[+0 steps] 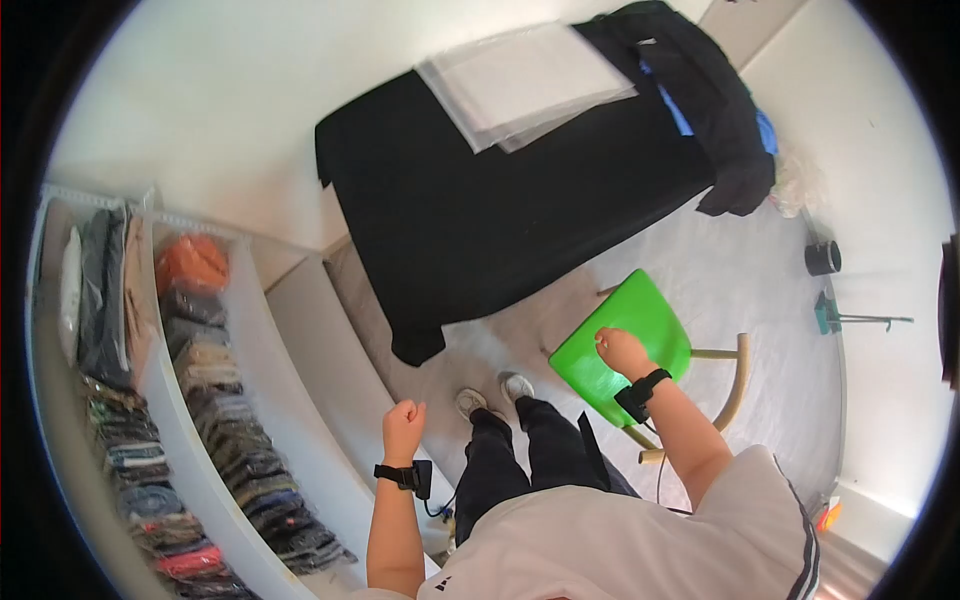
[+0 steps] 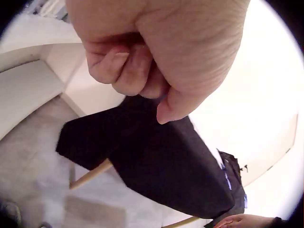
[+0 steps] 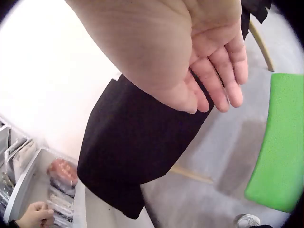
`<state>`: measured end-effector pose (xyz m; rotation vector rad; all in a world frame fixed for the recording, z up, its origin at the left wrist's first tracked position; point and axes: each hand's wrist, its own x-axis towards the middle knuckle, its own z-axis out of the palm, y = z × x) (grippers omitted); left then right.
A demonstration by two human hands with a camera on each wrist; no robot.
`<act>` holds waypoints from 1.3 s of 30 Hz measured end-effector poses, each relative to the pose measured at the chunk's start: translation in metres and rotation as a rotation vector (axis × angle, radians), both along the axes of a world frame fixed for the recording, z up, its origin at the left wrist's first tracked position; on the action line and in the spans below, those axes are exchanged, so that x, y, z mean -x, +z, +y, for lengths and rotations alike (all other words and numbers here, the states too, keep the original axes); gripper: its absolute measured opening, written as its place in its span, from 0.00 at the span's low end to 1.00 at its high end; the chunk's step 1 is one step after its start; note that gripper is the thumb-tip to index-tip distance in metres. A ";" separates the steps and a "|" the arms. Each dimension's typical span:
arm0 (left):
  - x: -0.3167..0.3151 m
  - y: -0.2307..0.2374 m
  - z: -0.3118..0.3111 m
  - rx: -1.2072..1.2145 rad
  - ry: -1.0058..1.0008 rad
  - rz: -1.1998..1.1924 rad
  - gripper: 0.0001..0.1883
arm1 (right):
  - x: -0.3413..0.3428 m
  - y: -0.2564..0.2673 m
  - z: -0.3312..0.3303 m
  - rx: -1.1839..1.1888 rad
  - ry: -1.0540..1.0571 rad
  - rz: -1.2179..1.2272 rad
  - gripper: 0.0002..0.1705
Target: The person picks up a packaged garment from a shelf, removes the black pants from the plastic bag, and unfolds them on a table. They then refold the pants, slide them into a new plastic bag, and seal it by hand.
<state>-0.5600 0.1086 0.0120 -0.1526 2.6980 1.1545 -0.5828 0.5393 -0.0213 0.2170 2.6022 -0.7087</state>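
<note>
left hand is nearest, its fingers curled into the palm, nothing seen in them; the right hand is empty, fingers loosely open. clear plastic bags lie flat on the black-covered desk, near dark clothes (some blue fabric peeks out). neither is held, so handling seems unstarted or paused; i can't tell which.
</note>
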 end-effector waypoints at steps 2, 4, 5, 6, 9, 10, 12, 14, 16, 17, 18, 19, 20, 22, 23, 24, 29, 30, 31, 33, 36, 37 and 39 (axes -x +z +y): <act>0.028 0.024 0.013 -0.023 -0.102 0.045 0.20 | -0.001 0.004 0.017 -0.061 -0.023 -0.094 0.14; 0.052 0.048 0.020 -0.022 -0.182 0.108 0.19 | -0.007 -0.005 0.032 -0.090 -0.084 -0.076 0.13; 0.062 0.058 0.023 -0.013 -0.247 0.151 0.19 | -0.011 -0.012 0.040 -0.112 -0.130 -0.077 0.12; 0.073 0.067 0.024 -0.025 -0.261 0.170 0.19 | -0.014 -0.014 0.048 -0.123 -0.146 -0.060 0.12; 0.106 0.089 0.014 -0.044 -0.298 0.169 0.19 | -0.046 -0.086 0.096 -0.272 -0.161 -0.128 0.13; 0.116 0.095 0.010 -0.033 -0.318 0.182 0.19 | -0.065 -0.140 0.125 -0.424 0.039 -0.120 0.12; 0.139 0.103 0.004 0.007 -0.362 0.235 0.20 | -0.085 -0.149 0.133 -0.404 -0.185 -0.370 0.11; 0.160 0.109 0.001 -0.005 -0.383 0.236 0.20 | -0.083 -0.123 0.126 -0.128 -0.509 -0.573 0.10; 0.175 0.108 0.001 -0.023 -0.413 0.202 0.20 | -0.093 -0.128 0.127 -0.226 -0.416 -0.617 0.10; 0.187 0.102 0.003 -0.006 -0.457 0.203 0.19 | -0.099 -0.144 0.142 -0.341 -0.020 -0.427 0.10; 0.196 0.097 0.009 0.014 -0.502 0.203 0.19 | -0.109 -0.152 0.151 -0.439 0.375 -0.230 0.10; 0.204 0.095 0.017 0.007 -0.521 0.194 0.19 | -0.096 -0.133 0.131 -0.402 0.018 -0.263 0.09; 0.213 0.093 0.028 0.008 -0.574 0.194 0.19 | -0.084 -0.107 0.124 -0.267 -0.236 -0.311 0.09; 0.231 0.094 0.054 0.002 -0.665 0.198 0.18 | -0.078 -0.101 0.135 -0.128 -0.497 -0.352 0.09; 0.238 0.095 0.068 0.005 -0.671 0.199 0.18 | -0.077 -0.113 0.149 -0.273 -0.359 -0.334 0.08; 0.246 0.097 0.083 -0.008 -0.691 0.184 0.18 | -0.073 -0.127 0.162 -0.414 -0.216 -0.313 0.08; 0.276 0.075 0.149 -0.035 -0.715 0.090 0.16 | -0.024 -0.140 0.213 -0.299 -0.197 -0.521 0.17; 0.282 0.063 0.160 0.012 -0.715 0.062 0.16 | -0.013 -0.157 0.223 -0.355 -0.142 -0.493 0.14; 0.287 0.053 0.169 0.013 -0.688 0.053 0.16 | 0.004 -0.170 0.236 -0.408 -0.082 -0.465 0.10; 0.301 0.034 0.193 0.084 -0.662 -0.114 0.16 | 0.051 -0.147 0.239 -0.258 -0.425 -0.460 0.12; 0.317 0.021 0.229 0.106 -0.548 -0.194 0.16 | 0.097 -0.164 0.261 -0.168 -0.311 -0.503 0.15; 0.324 0.017 0.245 0.110 -0.503 -0.250 0.17 | 0.112 -0.167 0.269 -0.174 -0.343 -0.479 0.16; 0.337 0.013 0.270 0.026 -0.376 -0.438 0.17 | 0.134 -0.164 0.281 -0.122 -0.291 -0.531 0.17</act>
